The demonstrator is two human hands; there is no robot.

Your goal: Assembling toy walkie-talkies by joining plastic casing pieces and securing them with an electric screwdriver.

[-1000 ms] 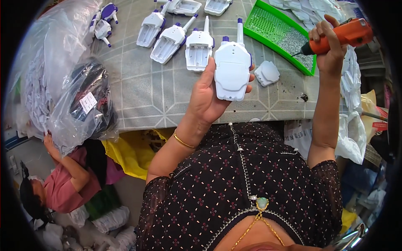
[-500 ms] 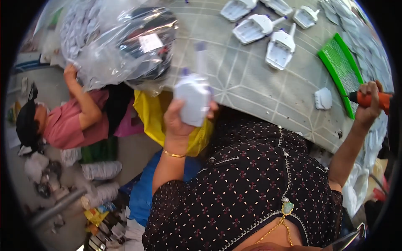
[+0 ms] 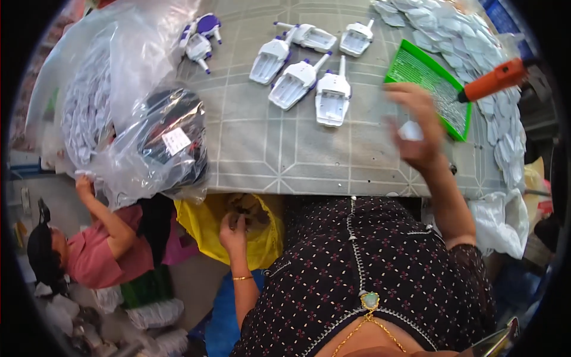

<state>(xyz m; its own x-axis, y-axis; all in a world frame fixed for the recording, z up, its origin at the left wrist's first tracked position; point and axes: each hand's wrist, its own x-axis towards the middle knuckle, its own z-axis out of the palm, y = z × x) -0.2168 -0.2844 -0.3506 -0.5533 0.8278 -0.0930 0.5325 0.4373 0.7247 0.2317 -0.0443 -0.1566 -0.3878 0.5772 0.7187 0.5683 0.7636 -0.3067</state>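
Note:
My left hand (image 3: 234, 233) is at the mouth of a yellow bag (image 3: 199, 223), its fingers apart and nothing visible in them. My right hand (image 3: 419, 128), smeared by motion, reaches over the table's right part. A small white plastic cover (image 3: 410, 131) shows between its fingers; whether they touch it I cannot tell. Beyond that hand, an orange power screwdriver (image 3: 496, 80) points its tip over a green tray (image 3: 407, 59) of small shiny pieces. Several white plastic housings (image 3: 333, 101) with slim stems and purple parts lie hollow side up across the table's far middle.
White flat parts (image 3: 482, 65) are heaped along the right edge. Clear bags (image 3: 131, 119) of white parts and a dark wrapped bundle (image 3: 172, 140) occupy the left end. Two purple-and-white pieces (image 3: 199, 44) lie at the far left. A person in pink (image 3: 113, 253) works at left.
The white housing is gone from my left hand, which has lowered to the yellow bag. My right hand has let go of the screwdriver and moved left towards the cover. The view has shifted.

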